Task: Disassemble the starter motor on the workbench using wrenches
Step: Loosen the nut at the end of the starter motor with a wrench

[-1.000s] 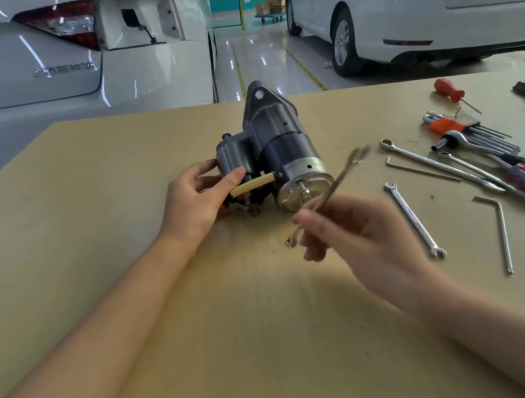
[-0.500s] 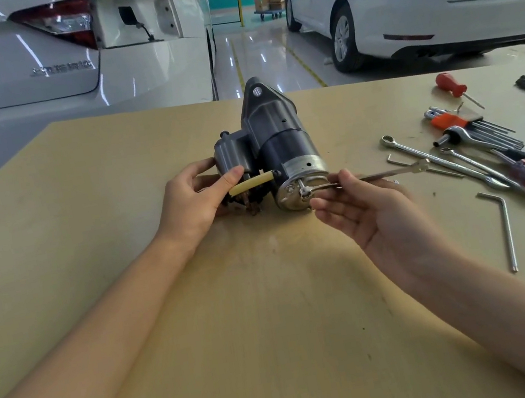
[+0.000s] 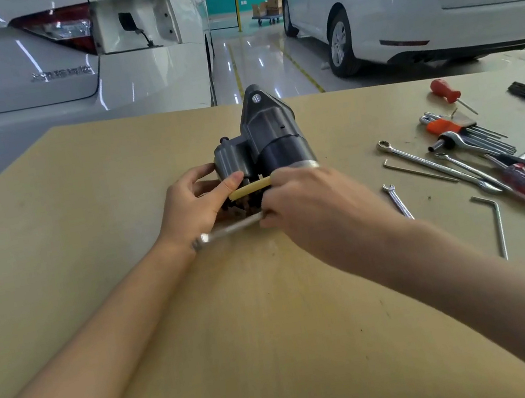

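Left of centre in the frame, the left hand grips the near end of the starter motor, thumb against its small cylinder, bracing it on the desk. The motor looks heavy, rigid metal, best held by its body. The right hand grips a wrench, whose head is hidden. Spare wrenches lie at the right.

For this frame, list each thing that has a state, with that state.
starter motor: lying on workbench, steadied
left hand: gripping starter motor's solenoid side
right hand: gripping wrench, covering motor's end
wrench: held, blurred
small spanner: lying loose
bent hex key: lying loose
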Tool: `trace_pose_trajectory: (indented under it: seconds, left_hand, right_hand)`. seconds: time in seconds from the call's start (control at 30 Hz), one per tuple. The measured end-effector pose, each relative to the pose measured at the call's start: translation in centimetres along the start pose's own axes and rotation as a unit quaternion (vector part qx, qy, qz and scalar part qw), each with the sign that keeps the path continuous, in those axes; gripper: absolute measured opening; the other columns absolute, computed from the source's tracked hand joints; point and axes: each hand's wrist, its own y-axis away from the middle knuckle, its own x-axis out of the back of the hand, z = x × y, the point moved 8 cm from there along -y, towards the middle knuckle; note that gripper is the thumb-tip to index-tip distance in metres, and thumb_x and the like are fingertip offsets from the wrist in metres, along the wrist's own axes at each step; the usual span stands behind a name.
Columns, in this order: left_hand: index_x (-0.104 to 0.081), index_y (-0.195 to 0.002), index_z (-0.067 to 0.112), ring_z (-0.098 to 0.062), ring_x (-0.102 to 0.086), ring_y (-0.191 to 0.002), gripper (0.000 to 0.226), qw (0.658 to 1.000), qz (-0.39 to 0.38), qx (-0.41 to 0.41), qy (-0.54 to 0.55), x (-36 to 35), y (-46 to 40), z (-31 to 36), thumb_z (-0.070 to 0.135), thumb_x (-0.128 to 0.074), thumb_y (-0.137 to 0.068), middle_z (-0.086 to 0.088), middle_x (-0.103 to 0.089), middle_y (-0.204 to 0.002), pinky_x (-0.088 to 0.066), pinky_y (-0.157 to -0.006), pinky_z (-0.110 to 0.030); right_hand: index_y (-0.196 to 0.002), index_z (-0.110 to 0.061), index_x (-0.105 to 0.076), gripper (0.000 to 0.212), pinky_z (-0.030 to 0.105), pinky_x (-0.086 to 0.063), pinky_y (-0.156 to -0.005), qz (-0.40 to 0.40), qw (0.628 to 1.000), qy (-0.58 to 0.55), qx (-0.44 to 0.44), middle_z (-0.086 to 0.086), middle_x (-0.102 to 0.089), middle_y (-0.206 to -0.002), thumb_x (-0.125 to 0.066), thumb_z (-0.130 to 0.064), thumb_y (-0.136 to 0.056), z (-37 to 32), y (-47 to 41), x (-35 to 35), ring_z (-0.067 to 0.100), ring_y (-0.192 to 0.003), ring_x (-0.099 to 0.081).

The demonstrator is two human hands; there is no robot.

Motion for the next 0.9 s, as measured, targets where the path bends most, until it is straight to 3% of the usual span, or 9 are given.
trace_pose_trajectory:
  seconds: [0.1,0.2,0.33,0.4,0.47,0.53,0.6,0.73,0.9]
  left_hand:
    - [-0.055,-0.133,0.012,-0.012,-0.068,-0.087,0.063,1.0,-0.002,-0.003,-0.004,-0.1,-0.1,0.0,0.036,-0.075,-0.078,-0.005,-0.07,-0.106,-0.052,-0.065,-0.018]
    - [-0.056,-0.131,0.012,-0.009,-0.067,-0.083,0.066,1.0,-0.001,-0.004,0.0,-0.2,0.0,0.3,0.039,-0.076,-0.073,-0.006,-0.071,-0.104,-0.052,-0.064,-0.018]
    - [-0.056,-0.131,0.011,-0.015,-0.069,-0.088,0.06,1.0,0.002,-0.001,0.002,-0.1,-0.1,0.1,0.033,-0.076,-0.078,-0.008,-0.07,-0.105,-0.057,-0.069,-0.025]
    - [-0.056,-0.131,0.012,-0.018,-0.069,-0.093,0.061,1.0,-0.001,0.002,0.002,-0.1,-0.1,0.0,0.034,-0.076,-0.078,-0.007,-0.07,-0.106,-0.059,-0.078,-0.034]
    - [-0.056,-0.132,0.014,-0.014,-0.068,-0.093,0.062,1.0,-0.004,-0.004,-0.008,0.0,-0.1,0.1,0.037,-0.075,-0.077,-0.002,-0.07,-0.104,-0.057,-0.08,-0.03]
    - [-0.056,-0.132,0.014,-0.012,-0.067,-0.092,0.066,1.0,-0.004,-0.007,-0.008,0.0,-0.1,0.2,0.041,-0.075,-0.074,-0.001,-0.07,-0.104,-0.056,-0.078,-0.028]
    - [-0.056,-0.132,0.015,-0.01,-0.067,-0.09,0.066,1.0,-0.006,-0.007,-0.007,-0.1,0.0,0.3,0.04,-0.074,-0.074,0.0,-0.07,-0.103,-0.054,-0.071,-0.021]
    - [-0.056,-0.13,0.016,0.001,-0.066,-0.079,0.056,1.0,-0.003,-0.013,-0.01,-0.1,0.0,0.3,0.035,-0.074,-0.08,0.005,-0.069,-0.098,-0.046,-0.057,-0.008]
    - [-0.055,-0.131,0.016,-0.003,-0.066,-0.085,0.057,1.0,-0.003,-0.013,-0.01,-0.2,0.0,0.3,0.035,-0.073,-0.08,0.005,-0.069,-0.099,-0.05,-0.061,-0.012]
  right_hand:
    - [-0.094,-0.014,-0.062,0.017,0.033,-0.043,-0.072,-0.049,0.993,0.09,0.051,0.002,-0.043,-0.086,-0.049,-0.003,-0.091,-1.6,0.4,-0.9,0.022,-0.082,-0.053]
    - [-0.08,-0.015,-0.065,0.009,0.03,-0.047,-0.065,0.027,0.981,0.13,0.141,0.0,-0.052,-0.076,-0.063,-0.009,-0.086,-2.6,2.1,-0.8,0.018,-0.067,-0.052]
    - [-0.086,-0.008,-0.065,0.022,0.031,-0.047,-0.059,0.13,0.979,-0.138,0.071,0.003,-0.058,-0.075,-0.052,-0.022,-0.096,-0.1,4.6,-1.2,0.017,-0.063,-0.051]
    - [-0.084,-0.01,-0.064,0.017,0.035,-0.051,-0.06,0.148,0.912,-0.368,-0.102,0.003,-0.064,-0.071,-0.055,-0.019,-0.095,3.2,5.1,-2.5,0.015,-0.061,-0.056]
    - [-0.078,-0.012,-0.066,0.02,0.033,-0.053,-0.057,0.174,0.767,-0.567,-0.245,0.004,-0.065,-0.064,-0.055,-0.01,-0.095,6.0,5.8,-4.2,0.019,-0.057,-0.061]
    - [-0.074,-0.009,-0.066,0.026,0.03,-0.052,-0.053,0.2,0.653,-0.66,-0.312,0.009,-0.065,-0.062,-0.052,-0.007,-0.095,7.7,6.3,-5.1,0.022,-0.055,-0.062]
    - [-0.076,-0.004,-0.065,0.024,0.027,-0.05,-0.05,0.213,0.588,-0.706,-0.334,0.012,-0.063,-0.062,-0.051,-0.009,-0.095,8.3,6.5,-5.4,0.022,-0.053,-0.061]
    - [-0.081,-0.001,-0.064,0.022,0.024,-0.051,-0.049,0.227,0.515,-0.752,-0.345,0.012,-0.063,-0.062,-0.051,-0.012,-0.095,8.6,6.4,-5.8,0.019,-0.052,-0.061]
    - [-0.082,0.001,-0.065,0.022,0.025,-0.054,-0.054,0.222,0.503,-0.769,-0.325,0.014,-0.067,-0.067,-0.052,-0.012,-0.094,8.3,6.2,-5.7,0.02,-0.058,-0.067]
